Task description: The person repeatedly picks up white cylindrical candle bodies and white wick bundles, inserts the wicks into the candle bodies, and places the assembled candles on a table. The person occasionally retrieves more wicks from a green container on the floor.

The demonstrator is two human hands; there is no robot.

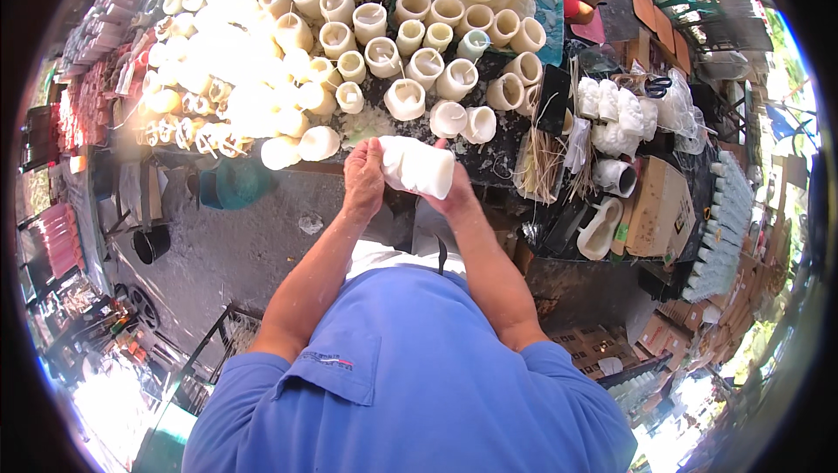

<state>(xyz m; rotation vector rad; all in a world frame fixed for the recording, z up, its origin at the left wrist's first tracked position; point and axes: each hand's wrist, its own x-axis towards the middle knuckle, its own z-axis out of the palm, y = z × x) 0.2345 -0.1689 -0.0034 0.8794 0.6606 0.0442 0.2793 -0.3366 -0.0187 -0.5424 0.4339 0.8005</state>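
A white, thick cylindrical mould [417, 166] lies tilted on its side between my two hands, just past the near edge of the table. Its surface looks soft and dented; whether anything fills it I cannot tell. My left hand [364, 178] is closed on its left end, thumb on top. Around its right end my right hand [454, 189] is closed, the fingers partly hidden behind it. Beyond them stand many cream cup-shaped moulds [381, 56], several with thin wicks or sticks across their mouths. The nearest is a round cream mould [448, 119].
Bundles of thin sticks [539, 163], white sculpted pieces [621, 108], black scissors [656, 86] and a cardboard box [661, 209] occupy the table's right side. At the far right, another person's arm [580, 9] shows. A teal basin [242, 181] sits below the left edge.
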